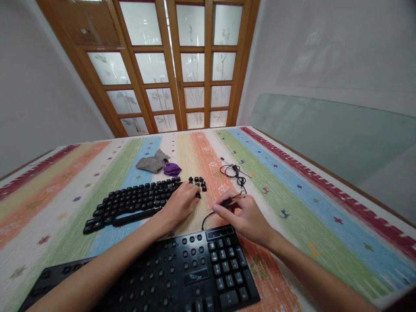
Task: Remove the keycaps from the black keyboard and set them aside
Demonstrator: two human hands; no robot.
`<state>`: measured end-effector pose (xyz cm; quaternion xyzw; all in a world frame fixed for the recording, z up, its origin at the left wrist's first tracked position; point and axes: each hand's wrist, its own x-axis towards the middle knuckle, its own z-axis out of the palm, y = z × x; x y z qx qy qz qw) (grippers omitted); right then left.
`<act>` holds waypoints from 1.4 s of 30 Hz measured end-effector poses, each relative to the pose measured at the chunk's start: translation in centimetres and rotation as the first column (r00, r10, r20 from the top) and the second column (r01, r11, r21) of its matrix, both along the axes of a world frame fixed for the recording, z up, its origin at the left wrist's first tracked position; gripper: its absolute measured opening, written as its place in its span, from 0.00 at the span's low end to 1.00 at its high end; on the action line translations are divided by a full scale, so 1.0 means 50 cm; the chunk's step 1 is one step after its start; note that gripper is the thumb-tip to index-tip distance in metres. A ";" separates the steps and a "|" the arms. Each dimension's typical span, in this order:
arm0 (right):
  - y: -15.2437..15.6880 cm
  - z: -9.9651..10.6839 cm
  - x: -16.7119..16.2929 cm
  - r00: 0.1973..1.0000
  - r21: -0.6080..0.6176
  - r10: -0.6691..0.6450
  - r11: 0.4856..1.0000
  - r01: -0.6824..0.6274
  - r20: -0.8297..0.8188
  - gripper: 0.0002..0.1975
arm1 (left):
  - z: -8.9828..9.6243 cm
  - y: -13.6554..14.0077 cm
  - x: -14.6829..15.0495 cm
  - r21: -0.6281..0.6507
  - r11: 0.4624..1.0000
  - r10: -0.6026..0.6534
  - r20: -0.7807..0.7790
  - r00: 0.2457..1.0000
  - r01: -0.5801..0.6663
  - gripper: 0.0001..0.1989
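A black keyboard (169, 260) lies in front of me. Most of its keycaps are off; the number pad on the right still has its caps. Beyond it, loose black keycaps (136, 195) sit in keyboard-like rows, with the long space bar (136, 216) along the near side. My left hand (182, 199) is at the right end of these rows, fingers bent and closed at a black keycap (198, 195). My right hand (245, 214), just above the keyboard's top right corner, pinches a slim dark tool with a brownish end (237, 198); its exact kind is unclear.
Behind the keycaps lie a grey cloth (152, 162) and a crumpled purple cloth (172, 169). The keyboard's coiled cable (238, 177) rests beyond my right hand. A striped cloth (325, 234) covers the table. Wooden glass doors (173, 69) stand at the far end.
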<state>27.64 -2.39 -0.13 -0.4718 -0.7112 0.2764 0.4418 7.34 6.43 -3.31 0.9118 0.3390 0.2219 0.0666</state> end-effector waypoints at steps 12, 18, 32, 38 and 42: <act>-0.011 0.009 -0.001 0.993 -0.082 0.106 0.991 -0.110 -0.050 0.11 | 0.024 -0.025 -0.022 -0.009 1.000 0.016 0.053 0.998 -0.015 0.05; -0.046 0.022 -0.012 0.942 -0.144 0.333 0.931 -0.337 -0.051 0.10 | 0.051 -0.101 -0.054 -0.151 0.987 -0.040 0.084 0.996 0.053 0.05; -0.096 0.003 -0.055 0.798 -0.201 0.603 0.782 -0.590 0.004 0.12 | 0.025 -0.190 -0.098 -0.199 0.949 -0.218 0.152 0.964 0.246 0.10; -0.111 -0.006 -0.067 0.784 -0.075 0.615 0.788 -0.611 0.085 0.13 | 0.019 -0.191 -0.096 -0.192 0.951 -0.208 0.176 0.962 0.241 0.10; -0.123 -0.011 -0.077 0.770 0.002 0.617 0.780 -0.625 0.165 0.13 | 0.017 -0.191 -0.095 -0.180 0.953 -0.214 0.177 0.961 0.245 0.10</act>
